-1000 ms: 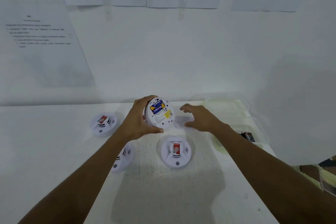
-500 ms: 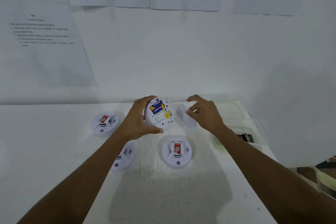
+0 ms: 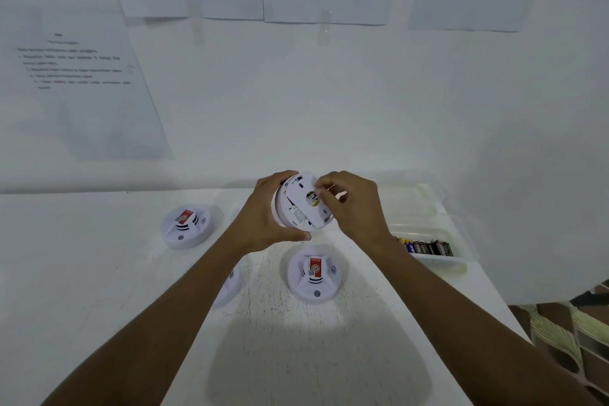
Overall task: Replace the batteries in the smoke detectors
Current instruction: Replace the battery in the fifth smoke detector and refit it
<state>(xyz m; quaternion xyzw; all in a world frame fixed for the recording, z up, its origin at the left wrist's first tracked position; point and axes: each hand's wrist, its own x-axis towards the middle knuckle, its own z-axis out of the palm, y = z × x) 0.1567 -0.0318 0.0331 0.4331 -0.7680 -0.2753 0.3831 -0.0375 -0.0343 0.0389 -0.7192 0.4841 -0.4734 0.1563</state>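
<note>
Detector [image 3: 280, 211] is in hand, held above the table [image 3: 99, 273] with its back face tilted toward the camera. Left hand [image 3: 263, 219] grips it round the rim, fingers over the far edge and thumb under the near edge. Right hand [image 3: 357, 208] has its fingers curled onto the cover [image 3: 301, 208], pinching its right side against the detector's back.

Change over the last second: the back was open, with a blue-and-yellow battery showing in its bay. The right hand was reaching for the cover on the table just right of the detector, then lifting it. Now the cover lies over the back and the battery is out of sight.

Reading: the battery swap on this unit looks done, and the step in hand is closing. The cover sits slightly askew to the rim, so it seems laid on rather than locked. Whether it has clicked home cannot be told.

Relative to the held detector:
- Second detector [image 3: 186, 226] lies well to its left.
- Third detector [image 3: 316, 273] lies just below it, toward the person.
- Fourth detector [image 3: 230, 287] is partly hidden under the left forearm.
- Tray [image 3: 438, 262] with batteries [image 3: 428, 247] sits to its right.

The second and third lie face up on the table. Whether the other three units have been serviced cannot be told.
</note>
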